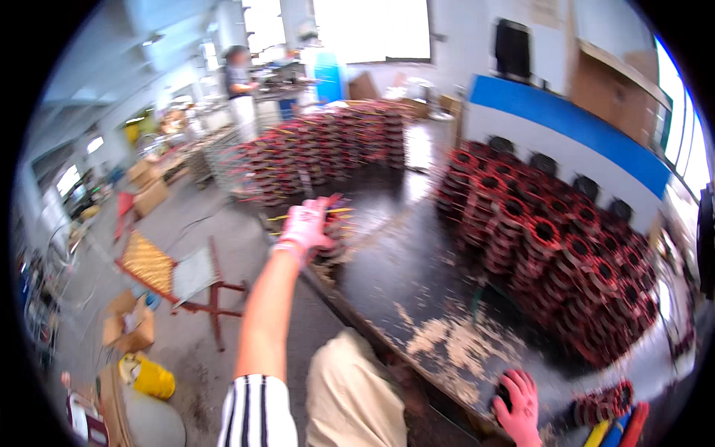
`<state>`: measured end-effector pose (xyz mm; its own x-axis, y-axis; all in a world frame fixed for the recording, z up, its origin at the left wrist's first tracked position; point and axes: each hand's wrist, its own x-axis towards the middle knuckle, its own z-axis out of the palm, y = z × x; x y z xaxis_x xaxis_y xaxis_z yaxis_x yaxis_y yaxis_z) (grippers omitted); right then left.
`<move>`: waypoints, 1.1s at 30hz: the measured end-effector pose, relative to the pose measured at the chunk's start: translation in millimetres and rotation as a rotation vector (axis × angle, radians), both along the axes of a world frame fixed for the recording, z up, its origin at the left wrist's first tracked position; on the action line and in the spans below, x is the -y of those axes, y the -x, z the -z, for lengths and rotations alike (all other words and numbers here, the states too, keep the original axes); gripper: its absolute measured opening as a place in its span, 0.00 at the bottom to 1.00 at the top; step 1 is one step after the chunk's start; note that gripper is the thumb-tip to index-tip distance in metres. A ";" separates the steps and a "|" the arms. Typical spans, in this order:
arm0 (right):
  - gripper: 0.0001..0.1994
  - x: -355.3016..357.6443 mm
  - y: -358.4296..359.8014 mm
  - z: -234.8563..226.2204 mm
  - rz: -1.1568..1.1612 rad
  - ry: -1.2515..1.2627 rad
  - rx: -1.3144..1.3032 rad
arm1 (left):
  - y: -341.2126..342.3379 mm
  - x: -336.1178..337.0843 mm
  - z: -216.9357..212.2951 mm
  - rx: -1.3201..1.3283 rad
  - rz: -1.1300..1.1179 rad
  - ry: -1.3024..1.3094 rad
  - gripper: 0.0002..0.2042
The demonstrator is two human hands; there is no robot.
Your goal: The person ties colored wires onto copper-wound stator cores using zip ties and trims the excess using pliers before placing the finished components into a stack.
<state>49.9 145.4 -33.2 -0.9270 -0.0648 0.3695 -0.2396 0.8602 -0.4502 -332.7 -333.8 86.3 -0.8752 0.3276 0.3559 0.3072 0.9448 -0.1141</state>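
Observation:
My left hand (305, 227), in a pink glove, reaches out to a short stack of ring-shaped motor stators (332, 240) with yellow and purple wire ends. Its fingers are stretched and the thumb is spread over the stack's near side; blur hides the exact contact. My right hand (521, 411), also in a pink glove, is low at the table's near edge. Its thumb and fingers curve around a dark rounded thing (502, 396), too unclear to name. Beside that hand lies a small tipped row of red-and-dark stators (605, 404).
The dark worktable (387, 261) bears litter-like scraps (462, 350). Tall stator stacks with loose wires (320, 149) line its far end; more stacks (558, 246) crowd the right side. Left on the floor stand a folding chair (197, 276) and a carton (128, 322). Another person (240, 93) stands far off.

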 end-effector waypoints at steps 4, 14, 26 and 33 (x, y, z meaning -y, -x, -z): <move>0.22 2.6 -9.6 -12.1 -0.032 -0.045 0.054 | 7.6 -5.9 -2.4 0.191 -0.103 0.045 0.60; 0.24 -4.7 -1.1 7.6 -0.001 -0.030 -0.013 | 10.7 4.3 1.9 0.175 -0.045 -0.128 0.58; 0.21 1.1 -0.2 -9.0 0.014 0.017 0.073 | 20.1 17.6 1.3 0.224 -0.065 -0.413 0.50; 0.21 2.0 -1.0 -10.0 0.028 0.019 0.081 | 20.1 18.6 1.3 0.256 -0.060 -0.377 0.51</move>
<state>50.9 143.4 -23.2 -0.9553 -0.0318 0.2938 -0.1772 0.8572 -0.4835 -352.8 -352.4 85.0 -0.9639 0.1633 0.2105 0.2247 0.9227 0.3132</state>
